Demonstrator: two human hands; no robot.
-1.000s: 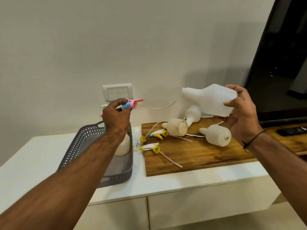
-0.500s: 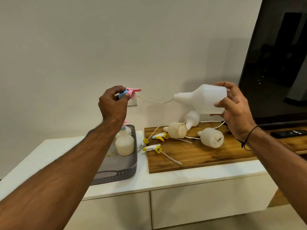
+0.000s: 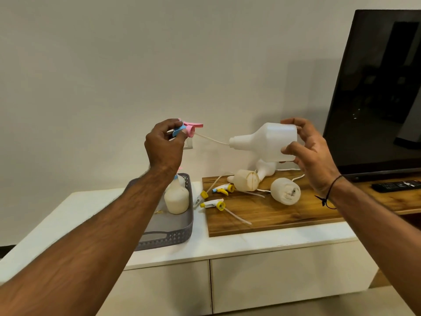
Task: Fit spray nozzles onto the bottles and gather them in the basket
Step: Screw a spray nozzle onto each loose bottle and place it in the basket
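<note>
My left hand raised, fingers pinching pink-and-blue spray nozzle. Its dip tube runs right, tip at mouth of white bottle. My right hand curled round base of that bottle, held on its side, neck pointing left. Below, grey basket on white desk, one nozzle-fitted bottle upright inside. Further back, wooden board carries loose yellow-tipped nozzles and three more bottles.

Five bottles: one held, one in the basket, three on the board at two o'clock. Four spray nozzles: one held, three loose. One basket.
</note>
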